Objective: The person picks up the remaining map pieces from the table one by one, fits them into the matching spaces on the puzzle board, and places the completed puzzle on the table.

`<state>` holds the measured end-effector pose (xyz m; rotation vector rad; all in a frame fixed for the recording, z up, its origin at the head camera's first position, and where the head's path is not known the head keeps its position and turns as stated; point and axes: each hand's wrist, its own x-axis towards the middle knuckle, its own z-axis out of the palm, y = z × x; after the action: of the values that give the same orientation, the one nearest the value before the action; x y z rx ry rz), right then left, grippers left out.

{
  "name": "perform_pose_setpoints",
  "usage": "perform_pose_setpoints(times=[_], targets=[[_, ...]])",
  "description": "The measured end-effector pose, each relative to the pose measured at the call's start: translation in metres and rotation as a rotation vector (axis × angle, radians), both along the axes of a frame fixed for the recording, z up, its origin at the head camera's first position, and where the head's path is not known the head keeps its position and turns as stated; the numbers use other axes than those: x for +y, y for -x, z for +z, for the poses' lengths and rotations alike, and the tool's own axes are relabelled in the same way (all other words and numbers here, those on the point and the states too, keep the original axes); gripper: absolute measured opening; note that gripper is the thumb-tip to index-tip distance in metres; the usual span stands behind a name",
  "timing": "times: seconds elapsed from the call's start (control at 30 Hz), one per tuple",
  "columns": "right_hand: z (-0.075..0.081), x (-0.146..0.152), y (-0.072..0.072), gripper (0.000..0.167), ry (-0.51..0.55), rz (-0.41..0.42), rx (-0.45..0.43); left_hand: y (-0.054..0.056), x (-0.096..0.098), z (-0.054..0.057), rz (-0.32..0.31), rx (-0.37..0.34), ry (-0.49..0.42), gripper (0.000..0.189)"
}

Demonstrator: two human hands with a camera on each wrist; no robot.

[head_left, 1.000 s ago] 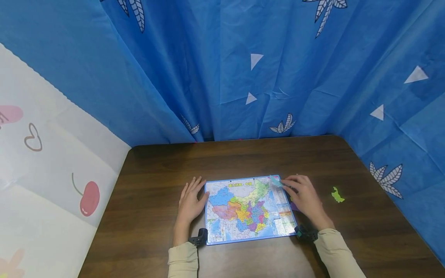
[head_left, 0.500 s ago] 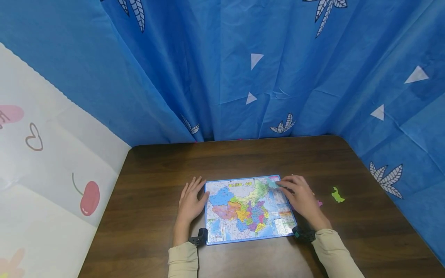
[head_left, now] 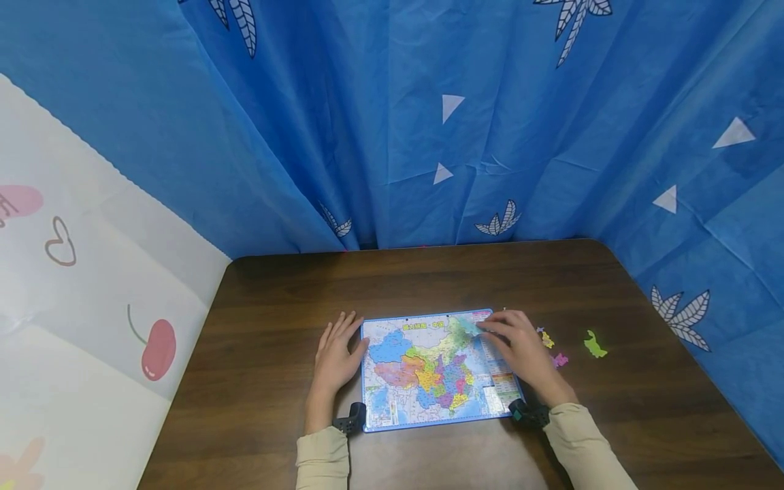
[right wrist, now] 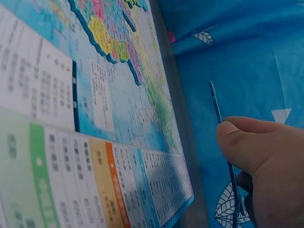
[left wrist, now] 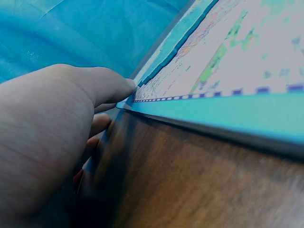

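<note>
A map puzzle board point(head_left: 429, 427) with a blue rim lies on the table, many colourful pieces set into its middle. My right hand point(head_left: 523, 344) pinches a thin, light teal puzzle piece point(head_left: 469, 326) between thumb and fingers over the board's upper right. In the right wrist view that puzzle piece point(right wrist: 216, 104) appears edge-on, raised above the printed face. At the board's left side my left hand point(head_left: 335, 357) rests on the table with fingers extended. Its thumb point(left wrist: 116, 85) touches the board's edge in the left wrist view.
Loose puzzle pieces lie right of the board: a yellow one point(head_left: 547, 339), a magenta one point(head_left: 560, 360) and a lime green one point(head_left: 594, 344) farther out. A blue curtain point(head_left: 416, 136) hangs behind the dark wooden table point(head_left: 275, 292). A white printed sheet point(head_left: 92, 272) stands at left.
My right hand has moved left with the teal puzzle piece, farther over the map's upper right. The yellow and magenta pieces have come into view behind it. The left hand stays still.
</note>
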<state>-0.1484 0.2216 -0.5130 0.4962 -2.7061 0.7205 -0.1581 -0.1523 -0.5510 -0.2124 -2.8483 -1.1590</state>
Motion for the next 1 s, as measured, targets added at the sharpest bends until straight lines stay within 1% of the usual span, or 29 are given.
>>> perform_pose_setpoints(times=[0.13,0.33,0.6,0.73,1.0], targets=[[0.0,-0.004,0.0,0.026,-0.005,0.015,0.022,-0.001,0.0,0.001,-0.001,0.0,0.0,0.052],[0.002,-0.009,0.0,0.025,0.014,0.066,0.059,-0.001,0.0,0.001,-0.002,0.0,0.004,0.052],[0.002,-0.014,0.001,0.025,0.017,0.068,0.013,-0.001,-0.001,0.0,-0.002,0.021,0.005,0.052],[0.002,-0.017,0.001,0.026,0.016,0.077,0.004,-0.001,-0.001,0.001,-0.001,0.015,-0.001,0.052],[0.002,-0.022,0.003,0.025,-0.013,0.115,0.032,-0.001,0.0,0.001,0.002,0.008,0.0,0.052]])
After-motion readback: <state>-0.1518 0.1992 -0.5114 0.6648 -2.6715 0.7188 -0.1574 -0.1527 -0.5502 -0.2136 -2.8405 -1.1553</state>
